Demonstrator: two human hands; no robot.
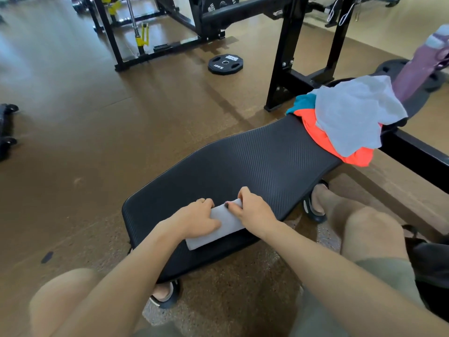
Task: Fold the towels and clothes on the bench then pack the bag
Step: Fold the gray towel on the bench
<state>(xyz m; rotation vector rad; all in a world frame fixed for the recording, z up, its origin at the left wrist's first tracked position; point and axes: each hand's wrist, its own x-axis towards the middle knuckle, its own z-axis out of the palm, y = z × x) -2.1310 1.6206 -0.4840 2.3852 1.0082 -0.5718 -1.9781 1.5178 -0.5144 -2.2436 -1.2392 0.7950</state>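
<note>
A small folded grey towel (pixel 224 226) lies on the near end of the black bench (pixel 255 164). My left hand (pixel 198 218) grips its left part with curled fingers. My right hand (pixel 252 209) pinches its far right corner. At the bench's far end lies a heap of clothes: a pale grey cloth (pixel 352 113) on top, an orange garment (pixel 323 139) under it and a teal one (pixel 302 102) behind. A dark bag (pixel 430 261) sits at the right edge by my right knee, only partly in view.
A purple bottle (pixel 418 66) stands behind the heap. A black rack frame (pixel 286 57) rises beyond the bench, and a 10 kg weight plate (pixel 225 63) lies on the brown floor. My feet in dark sandals are under and beside the bench.
</note>
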